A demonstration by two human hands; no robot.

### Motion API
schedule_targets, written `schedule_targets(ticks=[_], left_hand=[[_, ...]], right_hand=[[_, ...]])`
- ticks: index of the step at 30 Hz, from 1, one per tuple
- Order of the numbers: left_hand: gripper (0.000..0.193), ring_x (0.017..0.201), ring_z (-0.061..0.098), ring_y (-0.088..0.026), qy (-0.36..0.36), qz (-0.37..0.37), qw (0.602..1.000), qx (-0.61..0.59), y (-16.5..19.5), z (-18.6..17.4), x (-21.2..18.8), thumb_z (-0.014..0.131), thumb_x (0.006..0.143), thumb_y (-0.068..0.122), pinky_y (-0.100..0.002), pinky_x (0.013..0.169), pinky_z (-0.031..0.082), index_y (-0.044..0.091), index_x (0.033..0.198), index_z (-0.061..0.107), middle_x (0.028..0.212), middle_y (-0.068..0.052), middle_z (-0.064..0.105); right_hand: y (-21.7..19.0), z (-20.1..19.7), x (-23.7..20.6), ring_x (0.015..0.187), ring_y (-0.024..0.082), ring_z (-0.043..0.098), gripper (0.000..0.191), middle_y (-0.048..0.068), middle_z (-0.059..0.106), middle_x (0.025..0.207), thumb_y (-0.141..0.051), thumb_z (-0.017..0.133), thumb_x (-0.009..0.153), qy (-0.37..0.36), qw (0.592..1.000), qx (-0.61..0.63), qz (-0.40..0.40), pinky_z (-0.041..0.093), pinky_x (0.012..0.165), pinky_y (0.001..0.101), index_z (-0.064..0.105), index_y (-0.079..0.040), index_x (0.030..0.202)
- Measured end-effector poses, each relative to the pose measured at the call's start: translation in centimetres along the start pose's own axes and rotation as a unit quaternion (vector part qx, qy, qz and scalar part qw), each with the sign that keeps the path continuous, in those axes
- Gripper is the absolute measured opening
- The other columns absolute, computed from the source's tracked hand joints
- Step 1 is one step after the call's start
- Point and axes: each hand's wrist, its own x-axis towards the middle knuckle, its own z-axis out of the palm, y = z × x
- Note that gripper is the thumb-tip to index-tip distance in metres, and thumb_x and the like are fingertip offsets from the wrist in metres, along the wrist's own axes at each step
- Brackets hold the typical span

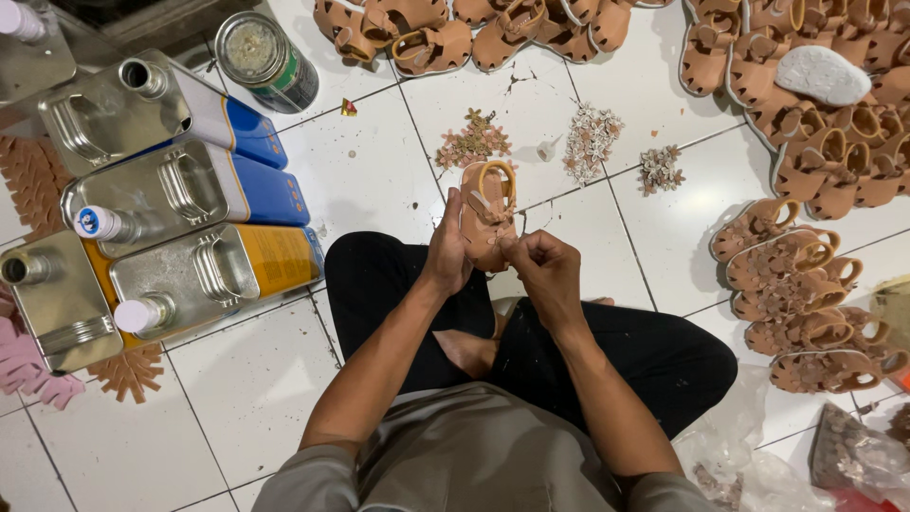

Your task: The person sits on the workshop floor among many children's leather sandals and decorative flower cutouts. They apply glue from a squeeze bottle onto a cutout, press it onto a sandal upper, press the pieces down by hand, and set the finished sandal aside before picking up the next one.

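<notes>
Here, in the head view, a person sits cross-legged on the white tiled floor (379,171), with both hands raised over the knees. The left hand (445,248) is wrapped around the side of a small tan sandal (488,220), clamped on it with the sole turned toward the lap. The right hand (545,265) is curled into a loose fist with its fingertips pinched at the sandal's strap; whether something tiny sits between them cannot be told. The sandal hangs just above the floor's middle, between the knees and three small heaps of flower trims (590,140).

As a judgement of progress: a row of sandals with flowers on them (806,303) lies along the floor's right edge and looks finished, while the large pile of plain sandals (825,114) at the top right corner and another batch (474,28) along the top edge seem still to be dressed, so much appears left.

Packages: at the left edge lie four rectangular metal cans (180,199), silvery tops with handles, blue or yellow sides and white-capped spouts. A round open tin (265,59) with a green band stands near the top left. Clear plastic bags (758,465) are crumpled at the bottom right corner
</notes>
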Motion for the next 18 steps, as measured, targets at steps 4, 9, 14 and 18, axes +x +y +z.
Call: schedule_targets(ticks=[4, 9, 14, 18], left_hand=[[0.070, 0.105, 0.069, -0.019, 0.030, -0.029, 0.999, 0.017, -0.2, -0.1, 0.1, 0.026, 0.107, 0.058, -0.035, 0.091, 0.061, 0.001, 0.142, 0.046, 0.120, -0.015, 0.065], [0.074, 0.102, 0.070, -0.021, -0.012, -0.065, 0.998, 0.020, 0.0, -0.7, 0.0, 0.029, 0.106, 0.062, -0.037, 0.088, 0.062, -0.001, 0.137, 0.053, 0.116, -0.016, 0.068], [0.071, 0.105, 0.072, -0.018, 0.019, -0.129, 0.991, 0.016, -0.4, -0.2, 0.0, 0.034, 0.103, 0.060, -0.035, 0.091, 0.061, 0.003, 0.141, 0.051, 0.120, -0.011, 0.069], [0.070, 0.097, 0.070, -0.020, 0.021, -0.136, 0.988, 0.072, -0.3, 0.3, -0.2, 0.037, 0.104, 0.062, -0.036, 0.083, 0.060, 0.005, 0.142, 0.049, 0.114, -0.015, 0.066]], right_hand=[[0.7, -0.6, -0.2, 0.055, 0.004, 0.040, 0.038, -0.001, 0.052, 0.059, -0.022, 0.076, 0.100, -0.006, 0.997, -0.079, -0.005, 0.031, 0.050, 0.0207, 0.064, -0.001, 0.072], [-0.3, -2.6, -0.5, 0.062, 0.004, 0.051, 0.020, 0.002, 0.063, 0.082, -0.021, 0.067, 0.103, 0.001, 0.994, -0.077, -0.082, 0.040, 0.053, 0.0205, 0.072, -0.003, 0.096], [-2.3, -3.8, -0.4, 0.097, 0.007, 0.062, 0.025, 0.007, 0.062, 0.130, -0.017, 0.064, 0.104, -0.133, 0.975, -0.019, -0.178, 0.052, 0.066, 0.0212, 0.068, -0.003, 0.123], [-2.7, -3.7, -0.2, 0.073, 0.004, 0.056, 0.022, 0.006, 0.067, 0.116, -0.013, 0.070, 0.099, -0.180, 0.980, -0.022, -0.075, 0.047, 0.060, 0.0222, 0.073, -0.002, 0.117]])
